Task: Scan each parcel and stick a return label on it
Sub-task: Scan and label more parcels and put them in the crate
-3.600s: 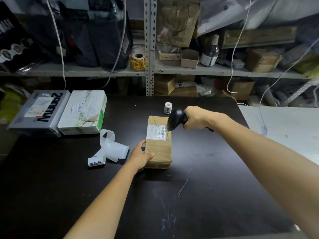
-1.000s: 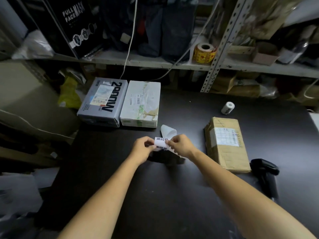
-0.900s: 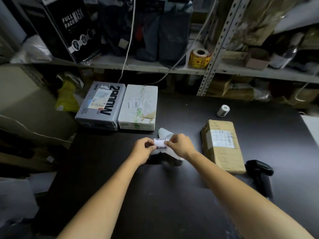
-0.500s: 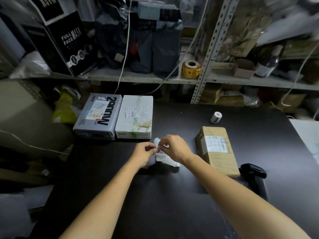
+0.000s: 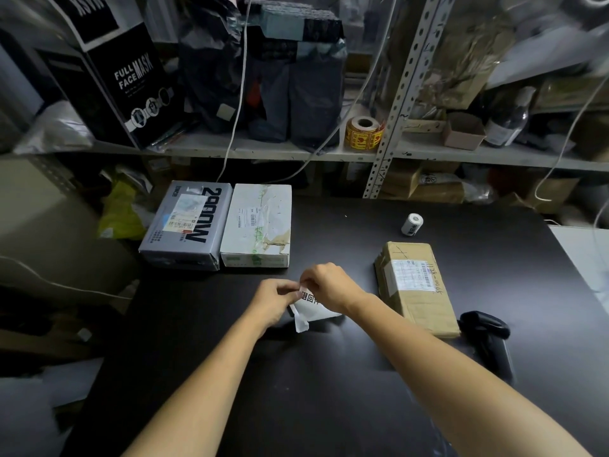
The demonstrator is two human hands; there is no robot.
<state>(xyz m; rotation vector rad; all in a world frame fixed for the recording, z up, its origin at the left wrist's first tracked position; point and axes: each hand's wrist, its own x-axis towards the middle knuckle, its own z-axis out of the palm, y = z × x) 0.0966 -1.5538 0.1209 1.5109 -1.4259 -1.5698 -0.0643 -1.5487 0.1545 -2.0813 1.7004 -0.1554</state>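
Observation:
Both my hands meet over the middle of the black table [image 5: 329, 390]. My left hand [image 5: 272, 301] and my right hand [image 5: 329, 286] pinch a white label strip [image 5: 311, 310] with black printed characters; its loose backing hangs below them. A brown cardboard parcel [image 5: 417, 291] with a white shipping label lies just right of my right wrist. The black barcode scanner [image 5: 489, 338] lies on the table beside that parcel's near right corner. A grey box [image 5: 186, 225] and a white box [image 5: 258, 225] sit side by side at the far left.
A small white label roll [image 5: 412, 224] stands beyond the brown parcel. Metal shelves [image 5: 263, 151] behind the table hold a yellow tape roll [image 5: 363, 132], dark bags, a black mask box [image 5: 125, 80], cartons and a bottle. White cables hang down over the shelves.
The scanner has been put down right of the brown parcel, and both hands have taken up the label strip. Over the last second they have drawn closer together on it.

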